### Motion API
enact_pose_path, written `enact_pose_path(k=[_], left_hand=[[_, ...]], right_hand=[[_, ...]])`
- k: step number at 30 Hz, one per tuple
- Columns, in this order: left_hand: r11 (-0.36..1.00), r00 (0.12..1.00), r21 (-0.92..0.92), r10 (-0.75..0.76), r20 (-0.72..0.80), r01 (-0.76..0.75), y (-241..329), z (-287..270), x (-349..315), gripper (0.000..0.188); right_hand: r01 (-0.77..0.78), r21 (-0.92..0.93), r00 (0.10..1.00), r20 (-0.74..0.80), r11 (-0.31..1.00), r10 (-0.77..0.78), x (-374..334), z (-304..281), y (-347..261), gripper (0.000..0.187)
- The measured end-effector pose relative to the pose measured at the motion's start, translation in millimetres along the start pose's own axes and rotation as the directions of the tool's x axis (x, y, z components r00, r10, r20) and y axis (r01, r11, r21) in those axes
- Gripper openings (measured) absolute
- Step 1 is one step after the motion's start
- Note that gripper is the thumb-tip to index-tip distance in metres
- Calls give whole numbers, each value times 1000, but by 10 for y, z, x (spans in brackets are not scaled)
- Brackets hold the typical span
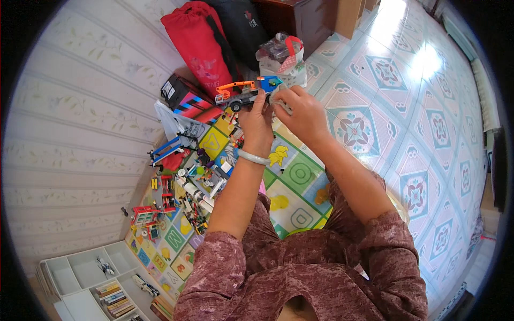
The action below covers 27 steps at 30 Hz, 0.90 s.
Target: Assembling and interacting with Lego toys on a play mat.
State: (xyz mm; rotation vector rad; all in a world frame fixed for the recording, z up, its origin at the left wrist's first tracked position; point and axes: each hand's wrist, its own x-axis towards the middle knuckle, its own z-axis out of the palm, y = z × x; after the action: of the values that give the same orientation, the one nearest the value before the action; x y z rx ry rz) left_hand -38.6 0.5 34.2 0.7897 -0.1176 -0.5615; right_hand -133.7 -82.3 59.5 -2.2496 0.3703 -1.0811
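A toy truck (246,97) with a blue cab, a grey bed, black wheels and an orange crane arm is held up in front of me. My left hand (257,120) is closed around it from below, the thumb up against its side. At the cab end, my right hand (302,109) pinches a thin whitish cloth (282,100) that touches the truck; whether it is fabric or tissue I cannot tell. A pale bangle (253,157) circles my left wrist. The fingertips of the right hand are partly hidden behind the cloth.
Loose toy bricks and built models (195,187) lie to the left on a colourful play mat (289,179). Beyond stand a red bag (195,45), a black box (184,93) and a white bag (294,72). A white shelf (80,262) with books sits near left; tiled floor (356,128) extends right.
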Motion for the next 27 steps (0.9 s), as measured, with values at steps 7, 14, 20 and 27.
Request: enact_pose_path(k=[7, 14, 20, 27], left_hand=[[999, 994, -23, 46, -103, -49, 73, 9, 24, 25], [998, 998, 16, 64, 14, -64, -31, 16, 5, 24], [999, 999, -6, 46, -15, -46, 33, -14, -10, 25], [999, 994, -40, -32, -104, 28, 70, -104, 60, 19]], right_hand=[[-55, -55, 998, -14, 997, 54, 16, -64, 109, 13], [6, -1, 1000, 1, 1000, -6, 19, -20, -109, 16], [-101, -71, 993, 54, 992, 105, -17, -39, 72, 15], [-194, 66, 976, -88, 979, 199, 79, -164, 198, 12]])
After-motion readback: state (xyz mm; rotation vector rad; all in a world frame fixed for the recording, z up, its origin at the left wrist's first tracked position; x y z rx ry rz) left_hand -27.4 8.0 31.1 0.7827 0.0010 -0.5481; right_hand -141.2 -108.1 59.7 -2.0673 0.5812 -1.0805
